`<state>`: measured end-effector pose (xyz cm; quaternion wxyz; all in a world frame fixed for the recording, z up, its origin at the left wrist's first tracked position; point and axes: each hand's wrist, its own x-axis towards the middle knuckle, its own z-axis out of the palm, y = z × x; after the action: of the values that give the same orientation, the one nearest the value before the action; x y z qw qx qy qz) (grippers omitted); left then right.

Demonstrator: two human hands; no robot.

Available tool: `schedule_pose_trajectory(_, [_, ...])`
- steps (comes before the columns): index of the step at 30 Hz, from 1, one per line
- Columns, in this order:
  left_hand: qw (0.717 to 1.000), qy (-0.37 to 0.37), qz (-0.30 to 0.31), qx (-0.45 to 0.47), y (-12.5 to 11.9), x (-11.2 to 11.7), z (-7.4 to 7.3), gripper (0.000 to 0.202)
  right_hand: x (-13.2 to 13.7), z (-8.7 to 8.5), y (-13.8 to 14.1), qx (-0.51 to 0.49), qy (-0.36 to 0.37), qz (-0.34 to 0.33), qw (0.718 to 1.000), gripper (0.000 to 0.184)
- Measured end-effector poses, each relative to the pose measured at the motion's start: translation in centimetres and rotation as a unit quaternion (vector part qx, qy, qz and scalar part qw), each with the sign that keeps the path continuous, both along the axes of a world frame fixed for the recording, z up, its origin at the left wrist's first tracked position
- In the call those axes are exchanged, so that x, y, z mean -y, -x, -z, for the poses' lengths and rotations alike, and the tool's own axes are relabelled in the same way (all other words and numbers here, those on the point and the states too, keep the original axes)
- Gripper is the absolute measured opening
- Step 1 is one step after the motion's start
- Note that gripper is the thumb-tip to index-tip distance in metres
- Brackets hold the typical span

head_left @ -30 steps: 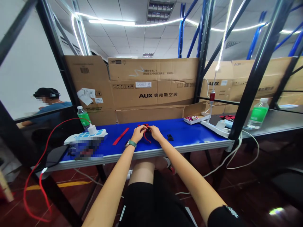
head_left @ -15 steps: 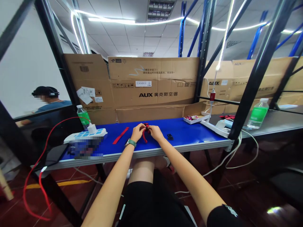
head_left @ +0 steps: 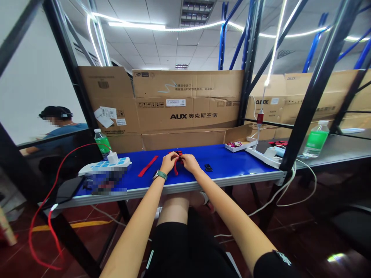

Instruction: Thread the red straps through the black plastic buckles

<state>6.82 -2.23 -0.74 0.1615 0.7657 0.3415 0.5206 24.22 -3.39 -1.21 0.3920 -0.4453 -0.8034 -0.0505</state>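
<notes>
1. Between the fingertips of the left hand (head_left: 170,161) and the right hand (head_left: 189,163): a looped red strap (head_left: 176,169), pinched at its upper end, with a small black part (head_left: 180,154) at the pinch. Both hands close together, fingers bent and not spread, the exact grip partly hidden by the fingers.
2. Around the left wrist: a watch with a green band (head_left: 161,175).
3. Directly under the hands: a glossy blue table (head_left: 232,162) with a pale metal edge.
4. Just left of the left hand: a flat red strap (head_left: 148,166), lying diagonally, narrow and of ribbon-like shape.
5. Just right of the right hand: small black pieces (head_left: 208,167), in a little heap on the blue surface.
6. Farther right of the hands, at the back of the table: a low open cardboard tray (head_left: 236,145), with small colourful packets (head_left: 234,144) inside, too small for exact reading.
7. Far left of the hands: a white power strip (head_left: 104,168) with blue switches, a white plug (head_left: 113,157) in it, and a red cable (head_left: 55,185) curving down off the table.
8. Beyond the power strip: a plastic water bottle (head_left: 100,143) with a green label.
9. Ahead of the hands, behind the table: large corrugated cardboard boxes (head_left: 185,100), printed with the AUX brand.
</notes>
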Motion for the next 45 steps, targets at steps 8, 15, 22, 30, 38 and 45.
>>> schedule_pose_trajectory(8, [0.999, -0.010, -0.031, 0.008, 0.0, -0.4, 0.2, 0.014, -0.5, 0.4, 0.0, -0.103, 0.012, -0.046, 0.994, 0.016])
schedule_pose_trajectory(15, [0.999, -0.015, -0.026, -0.026, 0.2, -0.4, 0.4, 0.019, -0.7, 0.5, -0.4, -0.191, 0.031, -0.080, 0.978, 0.025])
schedule_pose_trajectory(22, [0.999, -0.023, -0.025, -0.015, 0.2, -0.1, 0.2, 0.016, -0.6, 0.4, -0.2, -0.175, 0.041, -0.109, 0.978, 0.027])
schedule_pose_trajectory(30, [0.998, -0.039, -0.050, -0.012, 0.2, 0.4, -0.4, 0.009, -0.9, 0.9, 0.7, -0.313, 0.194, -0.153, 0.917, 0.043])
schedule_pose_trajectory(38, [0.997, -0.024, -0.057, 0.053, 0.0, 0.4, -0.6, 0.007, -2.4, 1.5, 0.4, -0.395, 0.216, -0.184, 0.874, 0.054])
schedule_pose_trajectory(45, [0.993, -0.016, -0.084, 0.082, 0.3, 0.0, -0.4, 0.006, -1.9, 1.1, 0.4, -0.385, 0.215, -0.151, 0.885, 0.041])
